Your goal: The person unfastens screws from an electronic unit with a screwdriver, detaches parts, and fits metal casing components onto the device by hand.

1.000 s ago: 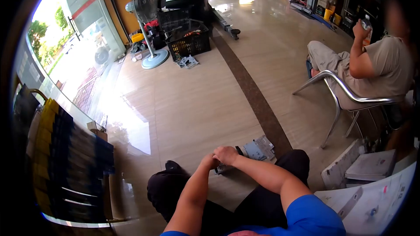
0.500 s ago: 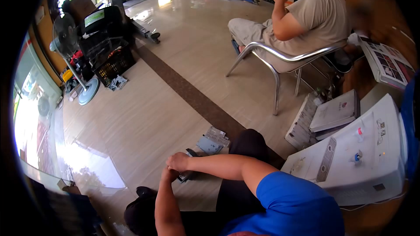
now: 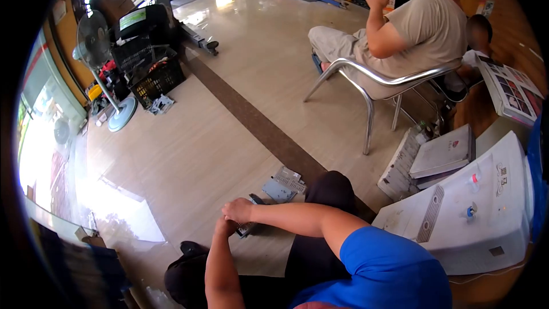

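Observation:
My right hand [image 3: 238,210] is closed and lies over my left hand [image 3: 225,226], the two touching in front of my knees. My left hand's fingers are mostly hidden beneath it. Whatever either hand holds is too small or covered to make out. Just right of them, partly behind my right forearm, a dark device with a slotted side [image 3: 247,228] rests on the floor. Beyond it lie a blue-grey metal plate [image 3: 278,190] and a perforated metal piece [image 3: 291,178].
A person [image 3: 420,26] holding a bottle sits on a metal-framed chair [image 3: 369,88] at right. Nearby are a white water dispenser [image 3: 452,217] and a flat box [image 3: 440,151]. At left stand a fan [image 3: 121,114] and a black crate [image 3: 157,83].
The view has swung to the right, bringing the dispenser and seated person further in. My hands stay together beside the dark device.

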A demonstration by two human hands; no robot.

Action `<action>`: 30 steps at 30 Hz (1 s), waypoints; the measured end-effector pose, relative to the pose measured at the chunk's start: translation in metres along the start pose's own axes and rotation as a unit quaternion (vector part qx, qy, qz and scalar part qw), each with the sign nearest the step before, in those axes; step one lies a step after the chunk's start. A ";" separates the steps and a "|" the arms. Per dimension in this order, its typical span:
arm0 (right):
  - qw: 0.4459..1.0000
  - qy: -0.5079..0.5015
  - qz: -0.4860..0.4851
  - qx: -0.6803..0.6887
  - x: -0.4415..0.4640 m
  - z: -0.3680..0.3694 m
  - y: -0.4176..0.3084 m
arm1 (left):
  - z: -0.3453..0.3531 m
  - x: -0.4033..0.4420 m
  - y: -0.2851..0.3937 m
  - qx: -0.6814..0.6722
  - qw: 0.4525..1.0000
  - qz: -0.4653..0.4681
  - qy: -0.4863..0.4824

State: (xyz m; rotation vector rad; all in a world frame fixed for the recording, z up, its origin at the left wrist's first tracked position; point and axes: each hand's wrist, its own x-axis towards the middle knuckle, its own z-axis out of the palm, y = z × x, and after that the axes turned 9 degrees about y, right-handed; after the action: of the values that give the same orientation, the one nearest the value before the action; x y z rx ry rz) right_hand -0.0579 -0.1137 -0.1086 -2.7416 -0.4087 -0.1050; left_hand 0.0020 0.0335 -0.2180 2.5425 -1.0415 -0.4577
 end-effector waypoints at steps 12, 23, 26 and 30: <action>1.000 0.012 0.004 0.016 0.000 0.005 0.003 | 0.017 0.000 -0.008 -0.002 0.999 -0.046 0.018; 1.000 -0.008 0.004 0.026 0.003 0.006 0.006 | -0.002 -0.002 0.007 0.000 0.999 -0.050 0.013; 0.999 0.003 0.004 0.036 0.001 0.002 0.003 | -0.003 -0.002 0.007 -0.007 0.998 -0.069 -0.003; 0.999 0.002 0.001 0.033 0.000 0.008 0.002 | 0.015 0.004 -0.010 0.006 0.998 -0.061 -0.008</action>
State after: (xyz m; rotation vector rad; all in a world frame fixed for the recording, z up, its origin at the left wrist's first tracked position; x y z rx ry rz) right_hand -0.0570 -0.1127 -0.1166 -2.6767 -0.4011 -0.0943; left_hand 0.0047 0.0341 -0.2359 2.6269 -0.8999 -0.5064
